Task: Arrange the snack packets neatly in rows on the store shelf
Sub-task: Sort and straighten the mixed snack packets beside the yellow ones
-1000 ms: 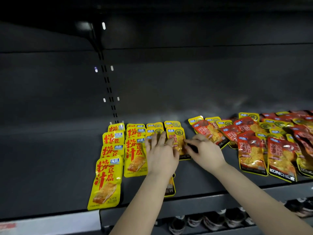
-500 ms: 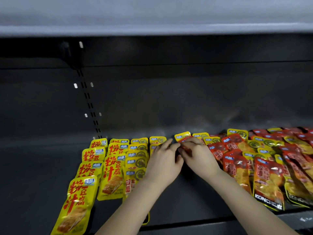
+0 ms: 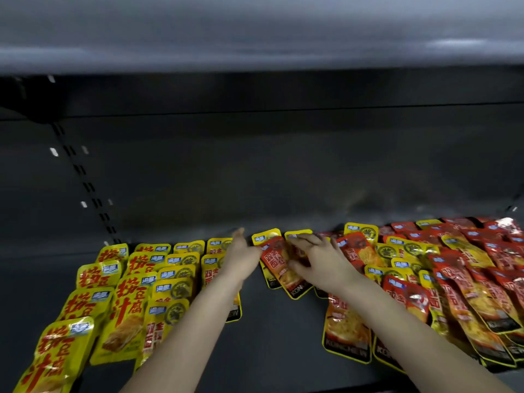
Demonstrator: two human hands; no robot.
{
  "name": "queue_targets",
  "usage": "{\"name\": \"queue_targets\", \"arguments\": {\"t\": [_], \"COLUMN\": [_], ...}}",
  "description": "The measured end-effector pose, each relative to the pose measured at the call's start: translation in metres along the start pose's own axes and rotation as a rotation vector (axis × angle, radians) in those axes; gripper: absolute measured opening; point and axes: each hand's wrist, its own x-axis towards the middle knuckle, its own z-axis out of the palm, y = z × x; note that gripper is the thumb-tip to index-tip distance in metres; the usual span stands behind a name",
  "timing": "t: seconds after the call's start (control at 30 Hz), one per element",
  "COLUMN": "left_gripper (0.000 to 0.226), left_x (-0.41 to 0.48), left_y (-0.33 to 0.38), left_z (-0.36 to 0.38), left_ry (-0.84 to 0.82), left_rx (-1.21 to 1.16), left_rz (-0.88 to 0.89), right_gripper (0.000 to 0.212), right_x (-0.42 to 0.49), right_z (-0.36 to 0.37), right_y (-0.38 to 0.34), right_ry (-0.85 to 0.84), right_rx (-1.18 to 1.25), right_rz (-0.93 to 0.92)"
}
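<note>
Your hands have parted since half a second ago: left hand (image 3: 243,262) straight-fingered beside the yellow rows (image 3: 175,276), right hand (image 3: 317,262) curled onto a red packet (image 3: 279,265) at mid-shelf (image 3: 283,336). That packet looks light, floppy and slick; pinch its sealed edge.

Yellow packets (image 3: 122,302) with red characters at lower left, red-and-yellow packets (image 3: 459,279) at right, dark grey shelf (image 3: 283,336), pale grey upper shelf (image 3: 255,32).

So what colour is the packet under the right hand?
The packet is red with a yellow edge; head view.
</note>
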Motion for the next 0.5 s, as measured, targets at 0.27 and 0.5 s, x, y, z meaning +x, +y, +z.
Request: {"name": "queue_targets", "arguments": {"t": [0.27,0.5], "left_gripper": [0.057,0.021], "left_x": [0.012,0.021], "left_y": [0.003,-0.005], "left_z": [0.019,0.021], "left_ry": [0.065,0.191], "left_rx": [-0.07,-0.151], "left_rz": [0.006,0.068], "right_gripper": [0.052,0.071], "right_x": [-0.009,-0.024], "right_z": [0.006,0.003], "right_y": [0.002,0.001], "right_ry": [-0.015,-0.003], "right_rx": [-0.099,-0.08], "right_rz": [-0.116,-0.15]}}
